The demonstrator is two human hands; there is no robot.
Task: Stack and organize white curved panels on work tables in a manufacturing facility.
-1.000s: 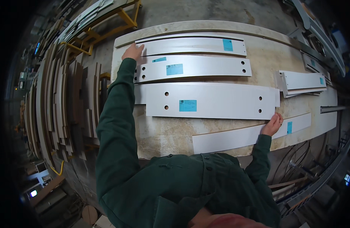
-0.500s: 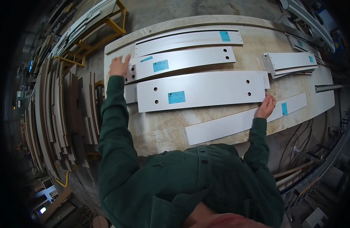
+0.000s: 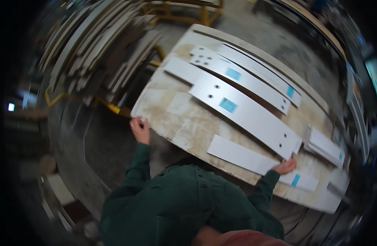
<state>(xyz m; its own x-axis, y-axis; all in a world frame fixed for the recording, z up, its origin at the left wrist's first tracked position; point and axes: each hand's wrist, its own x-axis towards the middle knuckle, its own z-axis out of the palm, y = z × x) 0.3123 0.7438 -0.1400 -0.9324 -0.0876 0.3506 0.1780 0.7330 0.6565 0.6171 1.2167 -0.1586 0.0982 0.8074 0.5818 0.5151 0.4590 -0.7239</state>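
Four-holed white panel (image 3: 250, 119) at middle of table (image 3: 176, 117), long axis slanting from far left to near right, right hand (image 3: 286, 165) at its near-right corner, cannot tell if fingers grasp or touch, left hand (image 3: 141, 131) by table's left corner, fingers loosely curled, free.

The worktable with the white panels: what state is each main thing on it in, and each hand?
Worktable: top stained.
Wide panel: labelled face up, four holes uncovered.
Middle panel: labelled face up, holes at both ends.
Far panel: labelled face up.
Near narrow panel: labelled face up.
Right-end pieces: piled together.
Left hand: fingers curled by worktable's edge; contact unclear.
Right hand: fingertips at wide panel's corner; grip unclear.
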